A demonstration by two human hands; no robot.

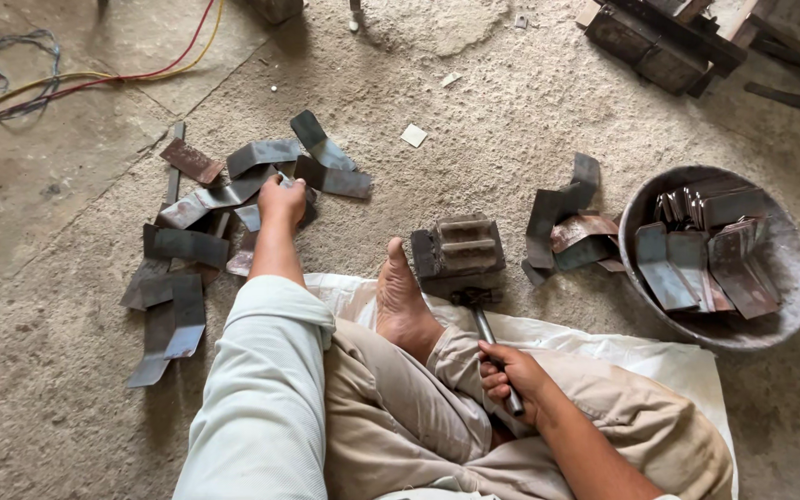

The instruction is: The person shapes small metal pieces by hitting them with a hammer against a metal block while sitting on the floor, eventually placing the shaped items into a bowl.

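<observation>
The left hand [281, 199] reaches out over a scattered heap of bent grey and rusty metal strips [198, 243] on the concrete floor [511, 120], its grip closing on one strip, though how tightly cannot be told. The right hand [509, 378] rests on the knee, its grip wrapped shut around a metal-handled hammer [485, 324], whose head lies just beside a grooved steel block [457, 248]; a round grey basin [793, 278] of flat strips sits to the right.

Strip pile [206, 236] left, block [457, 248] centre, basin [784, 306] right.

Rough concrete floor [511, 102], scattered metal strips [187, 245], metal block [458, 248], basin [789, 306], white sack [668, 356]
</observation>
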